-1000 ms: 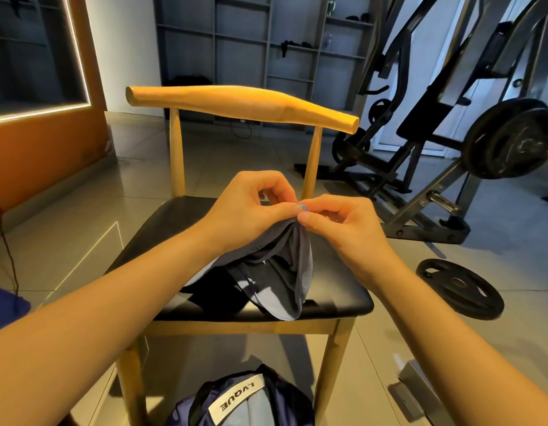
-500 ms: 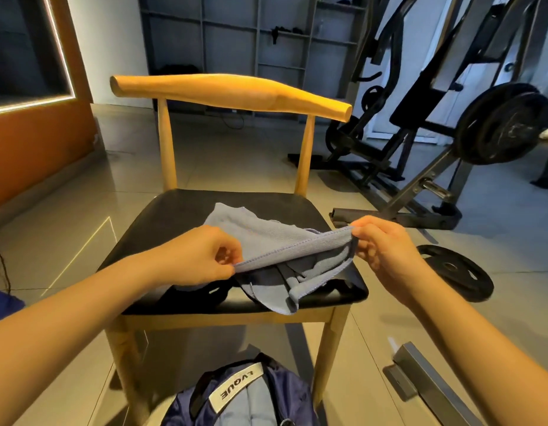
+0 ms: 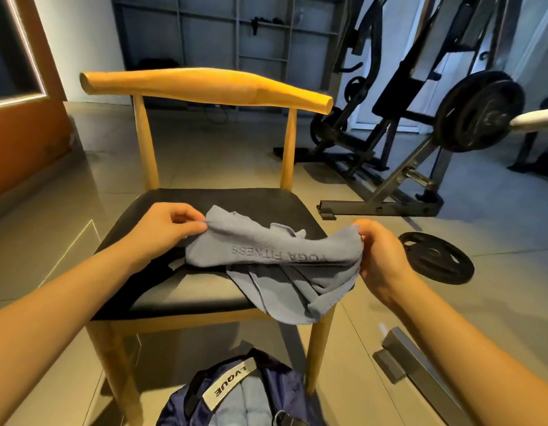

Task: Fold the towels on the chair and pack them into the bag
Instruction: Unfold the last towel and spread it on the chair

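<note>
Over chair (image 3: 205, 290), left hand (image 3: 165, 226), right hand (image 3: 380, 256) pinch towel (image 3: 266, 253) marked YOGA FITNESS; bag (image 3: 229, 384): LVQUE.

weight plate (image 3: 435, 258) on floor beside weight machine (image 3: 420, 96).

Left hand (image 3: 171, 229) and right hand (image 3: 380, 256) apart, fingers curled, seemingly pinching.

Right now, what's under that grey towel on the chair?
The chair's black seat, plus a dark cloth-like thing poking out at the towel's left edge. The grey towel covers the rest, so more could lie hidden.
</note>
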Demonstrator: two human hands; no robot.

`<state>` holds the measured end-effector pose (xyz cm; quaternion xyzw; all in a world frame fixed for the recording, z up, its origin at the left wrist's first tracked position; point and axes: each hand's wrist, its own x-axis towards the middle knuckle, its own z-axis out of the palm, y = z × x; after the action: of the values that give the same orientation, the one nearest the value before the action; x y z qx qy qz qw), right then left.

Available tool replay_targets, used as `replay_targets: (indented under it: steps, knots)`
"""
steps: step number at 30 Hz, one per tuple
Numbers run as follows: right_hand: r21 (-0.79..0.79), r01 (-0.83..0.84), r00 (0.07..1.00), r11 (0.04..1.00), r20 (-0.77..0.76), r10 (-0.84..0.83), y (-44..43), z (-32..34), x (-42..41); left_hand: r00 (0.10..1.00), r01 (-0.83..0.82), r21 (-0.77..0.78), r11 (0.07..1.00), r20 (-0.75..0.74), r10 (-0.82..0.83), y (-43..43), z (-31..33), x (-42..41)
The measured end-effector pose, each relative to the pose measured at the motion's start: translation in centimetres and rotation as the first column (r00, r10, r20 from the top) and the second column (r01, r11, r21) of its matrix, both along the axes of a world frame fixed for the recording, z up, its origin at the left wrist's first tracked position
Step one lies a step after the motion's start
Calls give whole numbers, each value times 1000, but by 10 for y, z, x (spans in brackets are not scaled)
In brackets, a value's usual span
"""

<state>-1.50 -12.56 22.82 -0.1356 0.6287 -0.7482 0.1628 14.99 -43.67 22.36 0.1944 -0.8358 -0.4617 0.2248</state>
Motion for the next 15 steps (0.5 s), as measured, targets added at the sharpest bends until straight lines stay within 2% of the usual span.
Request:
replay_targets:
  steps: [2, 4, 6, 9, 11, 15]
  knots:
    - [95, -15, 992, 995, -121, 27, -3, -5, 0, 991, -38, 58, 998, -129, 45, 8, 4, -16]
    - [183, -55, 972, 982, -216, 95, -8, -4, 3, 983, 8, -2, 1000, -182, -9, 23, 8, -34]
    - [261, -56, 959, 964, -254, 125, -13, -3, 6, 978, 160, -115, 980, -113, -173, 44, 6, -51]
    - [383, -7, 934, 924, -327, 142, -20, -7, 1, 934, 358, -293, 887, 118, -338, 64, -12, -66]
    - [468, 47, 889, 883, -423, 177, -28, -6, -6, 927, 373, -377, 848, 179, -328, 65, -20, -66]
    - [593, 124, 757, 795, -575, 310, -62, 5, -17, 933, 359, -316, 878, 156, -325, 60, -17, -54]
